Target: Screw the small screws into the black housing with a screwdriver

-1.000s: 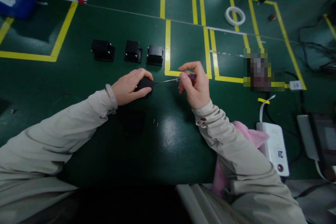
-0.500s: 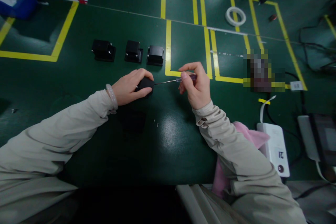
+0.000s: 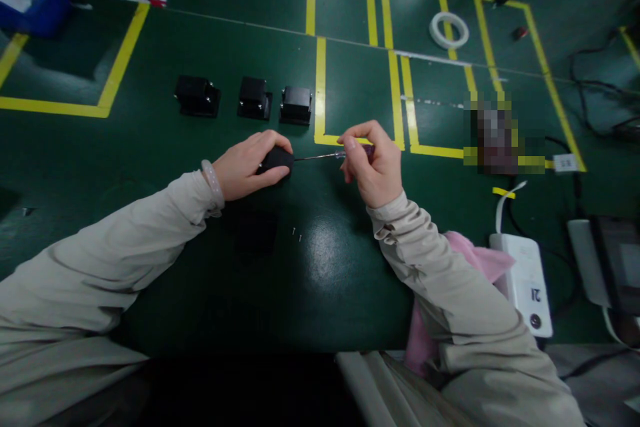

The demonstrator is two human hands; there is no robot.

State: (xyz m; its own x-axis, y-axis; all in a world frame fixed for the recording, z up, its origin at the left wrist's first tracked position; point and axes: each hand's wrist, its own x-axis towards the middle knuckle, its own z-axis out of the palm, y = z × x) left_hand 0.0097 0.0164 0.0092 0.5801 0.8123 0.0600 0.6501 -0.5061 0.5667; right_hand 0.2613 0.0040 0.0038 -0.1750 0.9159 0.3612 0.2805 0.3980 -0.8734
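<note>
My left hand [image 3: 253,165] is closed around a small black block [image 3: 280,159], pressing it against the green table. In my right hand [image 3: 371,163] is a screwdriver [image 3: 320,157], its handle between thumb and fingers. The thin metal shaft points left, and its tip meets the right side of the block. Two tiny screws [image 3: 297,235] lie on the table below. Beside them sits a flat dark piece [image 3: 256,232], hard to make out against the table. Beyond my left hand stand three similar black blocks [image 3: 296,105] with shiny screw heads on their sides.
Yellow tape outlines [image 3: 320,87] mark the table. A roll of white tape [image 3: 449,31] lies at the back right, a blue bin [image 3: 37,3] at the far left. A white power strip [image 3: 523,280] and a pink cloth [image 3: 475,255] lie by my right forearm.
My right hand has shifted very slightly on the screwdriver handle. My left hand and the block stay in place.
</note>
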